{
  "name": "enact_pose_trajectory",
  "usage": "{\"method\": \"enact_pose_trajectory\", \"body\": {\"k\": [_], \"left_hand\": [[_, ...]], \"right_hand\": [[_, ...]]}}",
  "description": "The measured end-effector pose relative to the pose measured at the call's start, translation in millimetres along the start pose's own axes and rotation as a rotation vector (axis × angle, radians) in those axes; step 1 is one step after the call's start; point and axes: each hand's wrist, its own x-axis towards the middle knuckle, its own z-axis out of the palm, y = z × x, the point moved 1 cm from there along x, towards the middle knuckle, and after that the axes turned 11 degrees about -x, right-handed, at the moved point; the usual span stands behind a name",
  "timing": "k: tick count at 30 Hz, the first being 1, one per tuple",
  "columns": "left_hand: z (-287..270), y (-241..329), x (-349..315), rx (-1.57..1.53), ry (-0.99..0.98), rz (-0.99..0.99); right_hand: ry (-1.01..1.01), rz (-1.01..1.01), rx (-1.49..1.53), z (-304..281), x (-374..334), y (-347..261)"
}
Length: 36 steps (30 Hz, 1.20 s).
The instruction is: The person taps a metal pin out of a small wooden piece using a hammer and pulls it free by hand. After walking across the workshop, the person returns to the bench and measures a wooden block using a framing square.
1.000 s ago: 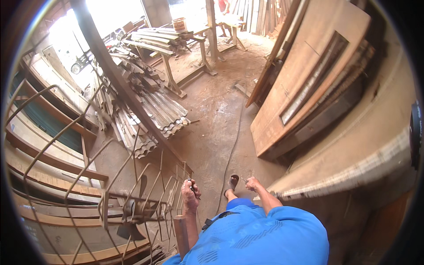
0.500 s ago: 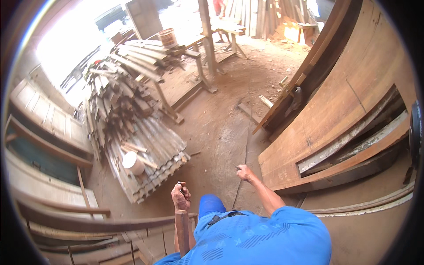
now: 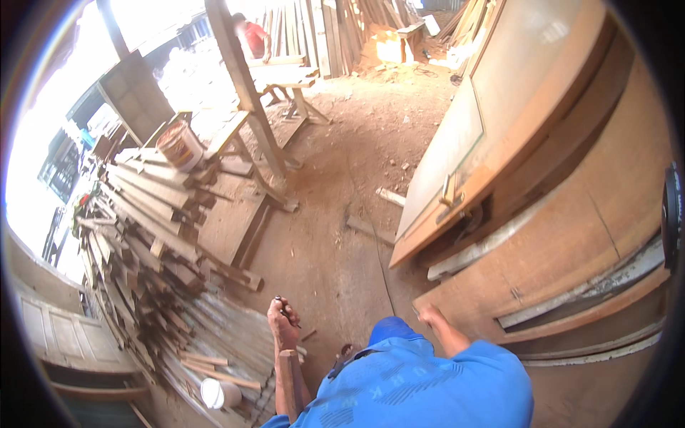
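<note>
My left hand [image 3: 285, 317] is closed around a slim dark object [image 3: 280, 302], whose exact kind I cannot make out. Along the left forearm lies a squared wooden bar [image 3: 290, 374]; the frame does not show what supports it. My right hand [image 3: 431, 316] is lowered in front of me with its fingers curled. It overlaps the near corner of a wooden door panel [image 3: 464, 303] leaning on the right; whether it touches the wood I cannot tell. Anything small inside those fingers is hidden.
More doors lean on the right, one with a brass handle [image 3: 448, 194]. A wood offcut [image 3: 367, 228] lies on the dirt floor [image 3: 321, 192]. To the left are stacked timber [image 3: 143, 285], corrugated sheets [image 3: 228, 321], and white [image 3: 220, 394] and brown [image 3: 179, 145] buckets. A person [image 3: 253, 39] stands far off.
The view has moved forward and turned, bringing the leaning doors closer. My right hand has come to the near door panel's corner. The left hand still grips the dark object.
</note>
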Motion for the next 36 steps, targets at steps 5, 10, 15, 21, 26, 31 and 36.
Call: {"method": "enact_pose_trajectory", "body": {"k": [5,10,15,21,26,31,36], "left_hand": [[79.8,-22.8,134.4,0.03,-0.118,-0.062],[148.4,-31.0,274.6,0.075,-0.112,-0.077],[251.5,-24.1,391.8,0.093,-0.058,-0.056],[345.3,-44.9,528.1,0.065,-0.103,-0.092],[423.9,-62.0,646.3,0.055,-0.128,-0.183],[503.0,-92.0,811.9,0.099,-0.264,-0.217],[597.5,-97.6,910.1,0.153,-0.259,-0.227]], "right_hand": [[-0.364,0.127,0.296,17.3,20.8,9.5],[-0.084,0.005,0.178,-42.1,168.3,-18.7],[0.122,-0.164,0.171,-328.2,283.5,-130.8],[0.408,-0.163,0.65,-562.6,369.2,-214.3],[0.336,-0.31,1.075,-644.2,460.5,-231.5],[0.344,-0.193,1.158,-662.5,597.0,-166.6],[0.177,0.307,0.919,-622.9,610.7,-121.4]]}}
